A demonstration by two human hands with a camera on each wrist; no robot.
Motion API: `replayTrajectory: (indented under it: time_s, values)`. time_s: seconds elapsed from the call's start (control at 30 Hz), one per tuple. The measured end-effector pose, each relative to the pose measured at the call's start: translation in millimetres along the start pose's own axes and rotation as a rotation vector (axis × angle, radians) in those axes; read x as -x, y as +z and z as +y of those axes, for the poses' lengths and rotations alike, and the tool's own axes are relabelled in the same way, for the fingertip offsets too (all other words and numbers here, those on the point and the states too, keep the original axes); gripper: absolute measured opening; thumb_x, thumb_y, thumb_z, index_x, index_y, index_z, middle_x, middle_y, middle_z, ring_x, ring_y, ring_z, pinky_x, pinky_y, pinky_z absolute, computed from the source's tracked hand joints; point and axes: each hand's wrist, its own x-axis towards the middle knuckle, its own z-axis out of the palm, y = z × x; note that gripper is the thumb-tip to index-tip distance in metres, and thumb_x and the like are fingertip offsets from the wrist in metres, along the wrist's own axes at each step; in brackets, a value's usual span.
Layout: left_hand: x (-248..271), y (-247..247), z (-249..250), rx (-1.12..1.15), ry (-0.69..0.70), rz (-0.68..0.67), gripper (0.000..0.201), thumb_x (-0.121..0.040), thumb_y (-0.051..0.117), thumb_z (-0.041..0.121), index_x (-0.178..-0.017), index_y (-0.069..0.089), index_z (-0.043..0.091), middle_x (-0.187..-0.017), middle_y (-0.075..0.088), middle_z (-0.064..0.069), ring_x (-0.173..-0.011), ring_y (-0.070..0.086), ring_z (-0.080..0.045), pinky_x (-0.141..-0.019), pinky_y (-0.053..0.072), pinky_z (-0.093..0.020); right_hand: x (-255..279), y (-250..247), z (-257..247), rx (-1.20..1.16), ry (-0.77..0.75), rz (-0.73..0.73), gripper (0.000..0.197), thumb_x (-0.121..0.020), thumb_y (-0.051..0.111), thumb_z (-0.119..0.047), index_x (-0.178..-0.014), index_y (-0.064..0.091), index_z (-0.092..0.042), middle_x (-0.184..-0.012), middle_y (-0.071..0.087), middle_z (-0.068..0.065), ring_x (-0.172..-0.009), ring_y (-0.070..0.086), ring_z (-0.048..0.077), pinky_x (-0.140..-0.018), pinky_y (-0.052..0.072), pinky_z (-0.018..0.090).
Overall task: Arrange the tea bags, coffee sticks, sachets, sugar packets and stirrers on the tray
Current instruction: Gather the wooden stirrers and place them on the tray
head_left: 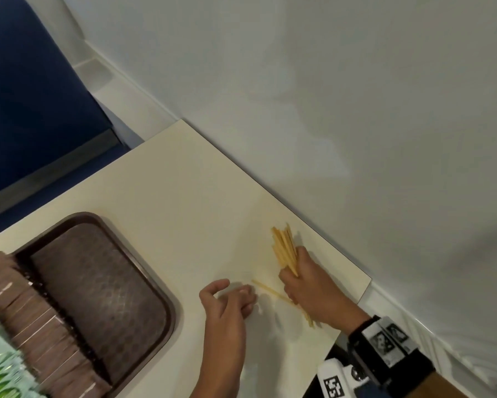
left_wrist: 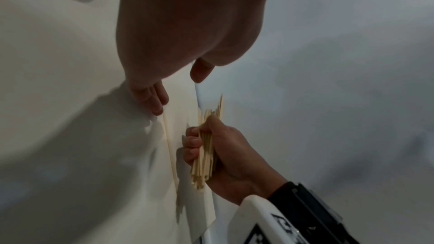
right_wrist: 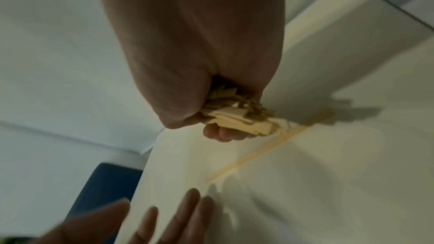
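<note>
My right hand grips a bundle of wooden stirrers near the table's right edge, the sticks fanning out above the fist. The right wrist view shows the stirrer ends sticking out below the curled fingers. One loose stirrer lies flat on the cream table between the hands. My left hand holds nothing, and its fingers touch the table at that stirrer's near end. A brown tray sits at the left.
Rows of brown sachets fill the tray's left side, with green tea bags at the lower left corner. The table's right edge drops off just beyond my right hand. A white wall runs behind, with a blue surface at upper left.
</note>
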Motion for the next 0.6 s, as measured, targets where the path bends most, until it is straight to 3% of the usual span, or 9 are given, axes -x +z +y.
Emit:
replayTrajectory:
  time_s: [0.07,0.2,0.27,0.37,0.43,0.5,0.53,0.6]
  values:
    - [-2,-3,3,-0.045,-0.001,-0.047,0.023,-0.101,0.068,0.016,-0.120,0.058,0.025,-0.105,0.081,-0.010,-0.103,0.077,-0.024,-0.103,0.057,-0.041,-2,-7,-2,-0.193,0.070,-0.062,0.019,-0.105,0.052,-0.020,-0.117,0.047,-0.006,-0.075,0.055,0.006,-0.060,0.051,0.017,-0.061,0.048,0.026]
    - [-6,-8,10,-0.105,0.041,-0.107,0.016,-0.100,0.068,0.013,-0.116,0.067,0.017,-0.100,0.082,-0.004,-0.097,0.078,-0.021,-0.098,0.059,-0.038,-6,-10,-7,-0.237,0.049,-0.062,0.016,-0.104,0.055,-0.021,-0.115,0.053,-0.010,-0.083,0.062,0.005,-0.061,0.053,0.013,-0.061,0.048,0.029]
    - [-9,-11,12,-0.108,0.061,-0.112,0.016,-0.101,0.063,0.009,-0.115,0.068,0.015,-0.098,0.083,-0.004,-0.098,0.077,-0.025,-0.098,0.059,-0.040,-5,-6,-7,-0.037,-0.023,-0.013,0.012,-0.104,0.055,-0.022,-0.113,0.049,-0.017,-0.083,0.063,0.003,-0.061,0.053,0.013,-0.058,0.045,0.026]
    - [-14,-17,12,-0.104,0.070,-0.107,0.017,-0.102,0.059,0.005,-0.114,0.069,0.013,-0.096,0.083,-0.006,-0.098,0.077,-0.027,-0.098,0.059,-0.041,2,8,-2,0.253,-0.178,-0.026,0.028,-0.108,0.052,-0.028,-0.134,0.043,-0.022,-0.083,0.059,-0.008,-0.060,0.053,0.007,-0.056,0.041,0.021]
    - [-16,-21,11,-0.105,0.073,-0.101,0.017,-0.101,0.060,0.007,-0.113,0.070,0.014,-0.095,0.082,-0.006,-0.098,0.078,-0.026,-0.098,0.059,-0.041,9,19,6,0.410,-0.237,-0.034,0.039,-0.110,0.048,-0.041,-0.145,0.038,-0.027,-0.099,0.062,-0.012,-0.074,0.061,0.009,-0.064,0.041,0.021]
    - [-19,-23,8,-0.098,0.069,-0.091,0.017,-0.100,0.061,0.007,-0.112,0.070,0.015,-0.094,0.082,-0.006,-0.098,0.078,-0.027,-0.097,0.059,-0.042,14,26,13,0.545,-0.276,0.048,0.045,-0.109,0.046,-0.052,-0.148,0.038,-0.032,-0.117,0.065,-0.010,-0.090,0.069,0.017,-0.073,0.050,0.030]
    - [-20,-24,6,-0.091,0.061,-0.086,0.017,-0.100,0.061,0.007,-0.112,0.070,0.014,-0.094,0.082,-0.006,-0.098,0.077,-0.028,-0.097,0.059,-0.042,16,29,16,0.606,-0.305,0.096,0.045,-0.107,0.050,-0.053,-0.146,0.041,-0.034,-0.117,0.068,-0.010,-0.089,0.071,0.018,-0.072,0.053,0.032]
    - [-22,-24,3,-0.085,0.046,-0.082,0.017,-0.101,0.061,0.005,-0.112,0.070,0.014,-0.093,0.082,-0.007,-0.098,0.077,-0.029,-0.097,0.059,-0.043,23,33,19,0.709,-0.359,0.145,0.049,-0.088,0.080,-0.048,-0.125,0.053,-0.033,-0.094,0.072,-0.011,-0.066,0.070,0.014,-0.051,0.050,0.030]
